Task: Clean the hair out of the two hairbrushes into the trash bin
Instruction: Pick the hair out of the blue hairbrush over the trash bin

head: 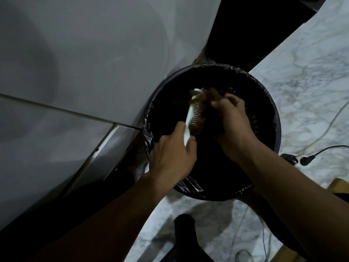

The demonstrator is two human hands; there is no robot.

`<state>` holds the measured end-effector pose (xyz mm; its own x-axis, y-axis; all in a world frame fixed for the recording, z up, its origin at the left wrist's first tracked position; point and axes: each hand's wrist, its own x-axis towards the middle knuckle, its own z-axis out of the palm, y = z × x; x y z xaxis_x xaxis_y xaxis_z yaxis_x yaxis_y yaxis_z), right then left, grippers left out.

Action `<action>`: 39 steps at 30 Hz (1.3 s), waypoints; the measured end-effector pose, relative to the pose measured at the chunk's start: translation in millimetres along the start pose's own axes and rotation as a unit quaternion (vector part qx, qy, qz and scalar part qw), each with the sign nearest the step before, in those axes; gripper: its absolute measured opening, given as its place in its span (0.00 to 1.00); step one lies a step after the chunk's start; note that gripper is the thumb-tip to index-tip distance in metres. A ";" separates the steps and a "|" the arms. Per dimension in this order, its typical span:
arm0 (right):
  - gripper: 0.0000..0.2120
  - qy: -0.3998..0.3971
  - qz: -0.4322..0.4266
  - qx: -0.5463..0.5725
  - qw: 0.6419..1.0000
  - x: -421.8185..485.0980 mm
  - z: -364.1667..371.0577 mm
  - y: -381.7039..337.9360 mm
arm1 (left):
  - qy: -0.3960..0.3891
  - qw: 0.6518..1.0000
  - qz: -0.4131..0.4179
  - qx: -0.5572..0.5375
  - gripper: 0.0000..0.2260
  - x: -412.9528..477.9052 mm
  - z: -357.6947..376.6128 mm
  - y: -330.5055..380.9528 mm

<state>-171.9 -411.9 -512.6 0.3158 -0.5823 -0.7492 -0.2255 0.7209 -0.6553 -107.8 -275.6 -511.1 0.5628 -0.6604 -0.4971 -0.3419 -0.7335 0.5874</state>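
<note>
No writing or brand is being shown legibly. A white hairbrush (194,112) is being held over the open trash bin (272,110), its handle being gripped by the left hand (171,157). A brown clump of hair (211,95) at the bristles is being pinched by the right hand (234,121), just beside the brush. The bin's interior is being lost in darkness.

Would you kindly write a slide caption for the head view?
Left hand holds hairbrush over lined trash bin; right hand pulls hair off.
</note>
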 end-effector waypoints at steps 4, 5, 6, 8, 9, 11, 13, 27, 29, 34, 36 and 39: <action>0.30 -0.012 -0.167 -0.219 0.961 -6.6 -2.2 5.5 | 0.001 0.993 0.046 0.112 0.14 -4.9 2.0 3.6; 0.28 0.018 -0.195 -0.258 0.946 -4.9 -2.7 9.2 | 0.004 0.990 0.052 0.132 0.15 -5.9 2.9 3.7; 0.24 0.048 -0.214 -0.276 0.936 -4.3 -3.2 10.8 | 0.006 0.987 0.059 0.148 0.15 -6.9 3.8 3.6; 0.15 0.094 -0.234 -0.282 0.926 -1.2 -5.0 10.7 | 0.010 0.984 0.070 0.164 0.14 -8.1 4.9 4.0; 0.11 0.105 -0.242 -0.280 0.923 -1.2 -5.1 9.2 | 0.012 0.983 0.073 0.168 0.14 -8.0 5.4 4.1; 0.05 0.117 -0.253 -0.267 0.923 -0.4 -6.3 7.4 | 0.012 0.982 0.075 0.173 0.15 -8.4 6.0 5.2; 0.03 0.133 -0.255 -0.254 0.923 1.1 -6.8 7.6 | 0.010 0.983 0.072 0.168 0.15 -8.6 6.1 5.9; 0.13 0.023 -0.102 -0.114 0.988 0.9 -1.1 2.4 | 0.017 0.997 0.032 0.065 0.12 -0.5 -0.6 4.4; 0.18 0.005 -0.090 -0.091 0.992 -1.5 -0.1 -0.1 | 0.018 0.995 0.036 0.088 0.13 -1.3 -0.2 4.1; 0.16 0.047 -0.156 -0.155 0.974 -4.1 0.0 -0.1 | 0.017 0.991 0.059 0.116 0.14 -2.8 2.5 4.7; 0.11 0.075 -0.170 -0.170 0.968 -1.8 -1.0 0.9 | 0.011 0.994 0.059 0.095 0.13 -2.2 2.5 5.0; 0.08 0.091 -0.168 -0.145 0.971 3.8 -4.4 1.2 | 0.012 0.999 0.042 0.011 0.09 0.5 0.8 2.6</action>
<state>-175.0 -415.0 -516.6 0.2542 -0.8417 -0.4764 -0.3974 0.3582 -0.8448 -109.0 -277.9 -510.3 0.5491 -0.7160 -0.4311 -0.4052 -0.6791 0.6121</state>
